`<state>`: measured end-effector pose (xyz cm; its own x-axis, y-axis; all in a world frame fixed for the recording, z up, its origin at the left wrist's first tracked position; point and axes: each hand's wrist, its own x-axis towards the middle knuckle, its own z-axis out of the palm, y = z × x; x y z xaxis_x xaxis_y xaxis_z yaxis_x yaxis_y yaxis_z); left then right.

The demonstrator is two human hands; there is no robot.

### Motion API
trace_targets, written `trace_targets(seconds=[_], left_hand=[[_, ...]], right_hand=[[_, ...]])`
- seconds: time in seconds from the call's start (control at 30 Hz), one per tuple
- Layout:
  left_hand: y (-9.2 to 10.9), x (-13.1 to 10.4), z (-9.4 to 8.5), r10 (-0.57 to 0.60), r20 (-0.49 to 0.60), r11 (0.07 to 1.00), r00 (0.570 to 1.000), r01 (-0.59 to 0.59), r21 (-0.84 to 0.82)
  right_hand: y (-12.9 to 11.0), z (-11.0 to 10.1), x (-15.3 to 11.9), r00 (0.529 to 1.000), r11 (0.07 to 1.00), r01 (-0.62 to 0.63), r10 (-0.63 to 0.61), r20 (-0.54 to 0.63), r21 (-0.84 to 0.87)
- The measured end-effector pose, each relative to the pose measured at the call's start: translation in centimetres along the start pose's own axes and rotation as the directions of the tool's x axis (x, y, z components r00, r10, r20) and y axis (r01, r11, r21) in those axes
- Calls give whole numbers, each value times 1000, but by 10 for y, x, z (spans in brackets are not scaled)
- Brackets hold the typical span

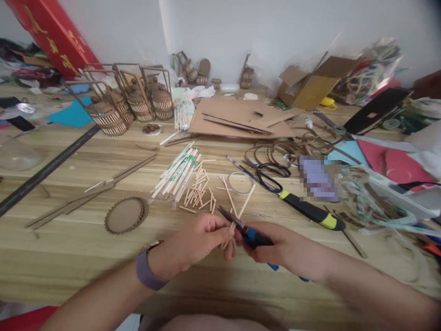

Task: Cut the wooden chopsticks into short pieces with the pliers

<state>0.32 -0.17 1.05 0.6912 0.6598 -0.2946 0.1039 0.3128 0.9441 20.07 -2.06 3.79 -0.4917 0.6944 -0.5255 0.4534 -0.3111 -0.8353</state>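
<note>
My left hand (203, 239), with a watch strap on the wrist, pinches thin wooden chopsticks (247, 201) that cross in a V. My right hand (275, 241) is wrapped around blue-handled pliers (253, 236), whose dark jaws lie across the sticks beside my left fingertips. Whether the jaws have closed on a stick I cannot tell. Just beyond lie short cut stick pieces (195, 196) in a loose pile, with several paper-wrapped chopsticks (177, 172) to their left. A thin metal ring (240, 182) rests behind the crossed sticks.
Black scissors (274, 177) and a black-and-yellow handled tool (312, 211) lie to the right, near coiled brown strips (275, 149). A round cardboard disc (124, 215) and cardboard strips (113, 181) are at left. Small handled baskets (108, 120) and a cardboard sheet (234, 112) stand farther back.
</note>
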Motion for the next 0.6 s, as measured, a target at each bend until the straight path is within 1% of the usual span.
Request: trace_targets(seconds=[0.2, 0.3, 0.43, 0.47, 0.53, 0.57, 0.6], left_hand=[[0, 0, 0, 13, 18, 1000, 1000, -13, 15], [2, 0, -1, 46, -29, 998, 999, -45, 34], [7, -3, -7, 137, -109, 989, 985, -129, 76], [9, -4, -9, 146, -149, 987, 978, -135, 85], [10, -4, -12, 152, -239, 985, 959, -126, 120], [10, -4, -14, 152, -275, 981, 949, -112, 157], [10, -4, -15, 154, -293, 973, 944, -93, 214]], right_hand=[[0, 3, 0, 997, 995, 41, -47, -57, -94], [-1, 1, 1, 995, 989, 74, -81, -53, -128], [-5, -4, -2, 989, 986, 134, -139, -51, -98], [-6, -5, -4, 987, 983, 136, -146, -72, -124], [-7, -6, -7, 974, 962, 118, -160, -159, -248], [-6, -7, -7, 958, 940, 101, -180, -225, -325], [-5, -7, -6, 927, 913, 86, -221, -304, -400]])
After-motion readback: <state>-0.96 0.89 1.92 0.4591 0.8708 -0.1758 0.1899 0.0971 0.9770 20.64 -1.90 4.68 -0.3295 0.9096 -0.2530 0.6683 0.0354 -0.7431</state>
